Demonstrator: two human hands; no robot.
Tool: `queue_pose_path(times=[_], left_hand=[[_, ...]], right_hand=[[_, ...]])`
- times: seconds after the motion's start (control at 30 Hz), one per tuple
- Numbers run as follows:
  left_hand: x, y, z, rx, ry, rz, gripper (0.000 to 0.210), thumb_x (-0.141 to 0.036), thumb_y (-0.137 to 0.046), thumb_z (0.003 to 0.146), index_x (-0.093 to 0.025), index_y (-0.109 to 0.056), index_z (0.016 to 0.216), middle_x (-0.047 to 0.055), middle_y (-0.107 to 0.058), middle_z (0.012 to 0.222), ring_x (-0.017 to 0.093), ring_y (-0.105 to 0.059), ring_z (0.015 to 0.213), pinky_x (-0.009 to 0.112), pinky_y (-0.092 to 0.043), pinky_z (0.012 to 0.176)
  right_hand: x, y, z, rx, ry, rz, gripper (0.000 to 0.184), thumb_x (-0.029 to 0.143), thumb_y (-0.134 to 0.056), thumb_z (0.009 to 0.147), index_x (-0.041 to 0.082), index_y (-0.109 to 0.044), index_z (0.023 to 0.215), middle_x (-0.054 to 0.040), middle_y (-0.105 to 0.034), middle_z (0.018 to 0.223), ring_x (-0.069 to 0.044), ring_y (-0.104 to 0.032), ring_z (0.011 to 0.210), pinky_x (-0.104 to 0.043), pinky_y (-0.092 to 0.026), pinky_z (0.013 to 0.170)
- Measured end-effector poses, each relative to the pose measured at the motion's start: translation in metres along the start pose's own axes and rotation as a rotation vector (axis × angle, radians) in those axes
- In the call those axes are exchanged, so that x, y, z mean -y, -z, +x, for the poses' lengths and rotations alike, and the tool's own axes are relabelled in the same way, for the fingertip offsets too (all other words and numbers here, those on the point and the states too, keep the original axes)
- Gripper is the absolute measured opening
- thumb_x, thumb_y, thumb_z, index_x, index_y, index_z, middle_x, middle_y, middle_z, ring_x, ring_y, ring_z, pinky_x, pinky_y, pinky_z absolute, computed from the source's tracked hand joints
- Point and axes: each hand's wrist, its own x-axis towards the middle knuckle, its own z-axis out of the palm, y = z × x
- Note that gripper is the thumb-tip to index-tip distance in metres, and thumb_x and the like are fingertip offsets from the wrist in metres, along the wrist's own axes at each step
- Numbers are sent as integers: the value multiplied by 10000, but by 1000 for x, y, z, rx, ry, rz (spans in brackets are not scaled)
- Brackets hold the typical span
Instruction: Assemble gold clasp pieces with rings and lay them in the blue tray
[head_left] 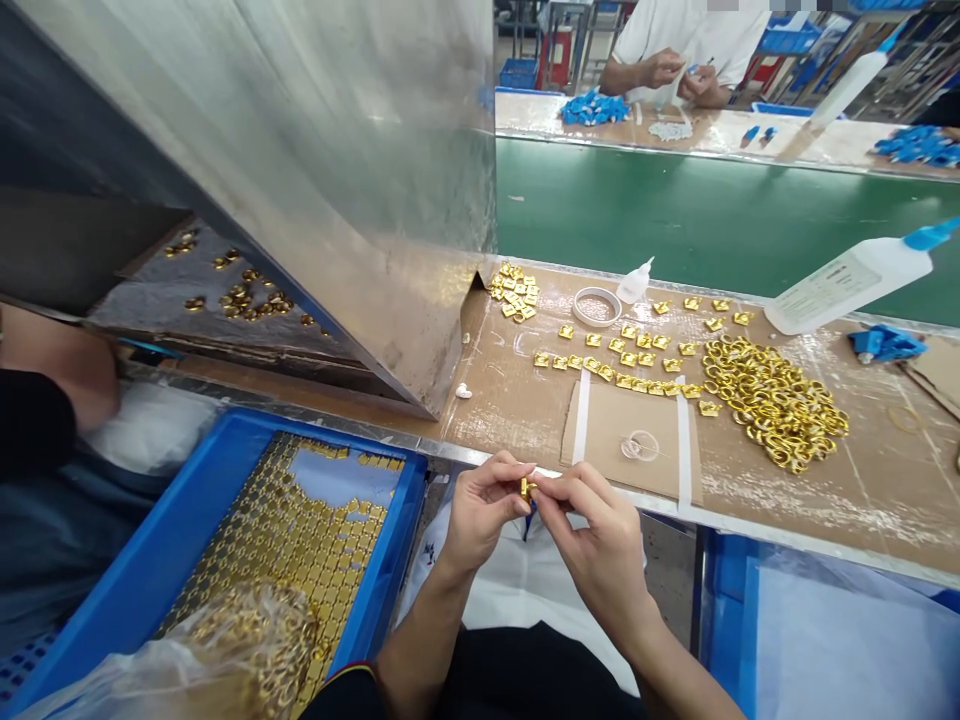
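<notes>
Between the fingertips of my left hand (pixel 484 510) and my right hand (pixel 592 530) is a small gold-coloured piece (pixel 525 488). Both hands pinch at it, just in front of the table's near edge; its exact shape is partly covered by fingers. Beyond them lies a cardboard pad (pixel 622 430) with white tape strips and a clear ring-like loop (pixel 643 445) on it. Rows of small gold pieces (pixel 630 381) run along the pad's far edge. To the right spreads a heap of gold rings (pixel 780 405).
A slanted metal hood (pixel 360 180) stands at the left. Below it, a blue tray (pixel 397 540) holds gold pieces and a bag of rings (pixel 255 630). A large bottle (pixel 847 285), small bottle (pixel 636 282) and round dish (pixel 597 307) stand on the table. A co-worker (pixel 675 60) sits across the green belt (pixel 675 200).
</notes>
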Motion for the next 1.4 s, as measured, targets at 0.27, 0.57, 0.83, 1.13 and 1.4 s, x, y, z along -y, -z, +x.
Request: queue_pose_path(times=[0.27,0.57,0.83,1.13,1.4], left_hand=[[13,-8,1,-102,67,-240,330,-484,-983,514,-295,-842,746,-40,-558,654,61,-538,569,175,-455,546],[14,-5,4,2,105,-265,386,-492,-958,585,-220,-739,748,-41,-578,708,80,-552,594,187,-456,552],[17,-5,3,60,135,-196,437,-552,-888,685,-190,-646,722,-27,-554,699,91,-494,574,209,-403,529],[23,-10,-3,-13,322,-298,490,-574,-897,660,-188,-599,713,-38,-502,725,92,-460,618,220,-437,578],[18,-8,-3,-25,396,-300,543,-638,-878,638,-197,-563,674,-25,-491,706,101,-477,594,217,-438,484]], right_hand=[[3,-8,-3,-54,-73,93,122,83,-652,935,180,-699,879,-15,-643,767,-124,-648,637,-213,-545,580],[6,-12,-3,-67,-38,35,152,100,-617,953,193,-692,859,-15,-640,774,-126,-648,653,-216,-552,588],[1,-13,-2,-41,-72,-4,153,114,-596,955,199,-704,886,-24,-643,821,-122,-627,642,-220,-543,571],[0,-17,-7,-92,-73,31,185,102,-592,976,182,-746,1039,-48,-637,873,-152,-661,753,-251,-584,667],[-4,-11,-3,4,-18,83,321,110,-486,1013,240,-728,1180,-65,-653,958,-174,-688,822,-292,-623,720]])
